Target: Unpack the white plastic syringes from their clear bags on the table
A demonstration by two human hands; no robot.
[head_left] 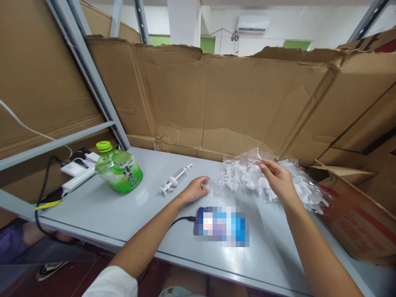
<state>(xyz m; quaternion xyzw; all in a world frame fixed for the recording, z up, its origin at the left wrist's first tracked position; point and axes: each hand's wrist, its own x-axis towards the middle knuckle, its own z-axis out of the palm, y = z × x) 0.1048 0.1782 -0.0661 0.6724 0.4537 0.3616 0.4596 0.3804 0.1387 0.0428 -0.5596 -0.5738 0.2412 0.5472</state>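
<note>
A clear plastic bag (247, 175) with many small white plastic pieces lies on the grey tabletop. My right hand (276, 179) pinches the bag's upper film between thumb and fingertips. At the bag's left end, my left hand (195, 189) rests low over the table, its fingers curled against the clear film. To the left of that hand lies a large plastic syringe (177, 179) with a white plunger and a clear ribbed barrel. In front of the hands is a phone (221, 225) with a pixelated screen, a black cable plugged into its left end.
A green tea bottle (119, 169) with a lime cap stands at the left, beside a white power strip (78, 177). Cardboard sheets (198, 99) wall off the back. At the right sits a cardboard box (355, 218). Another person's leg (34, 235) shows at lower left.
</note>
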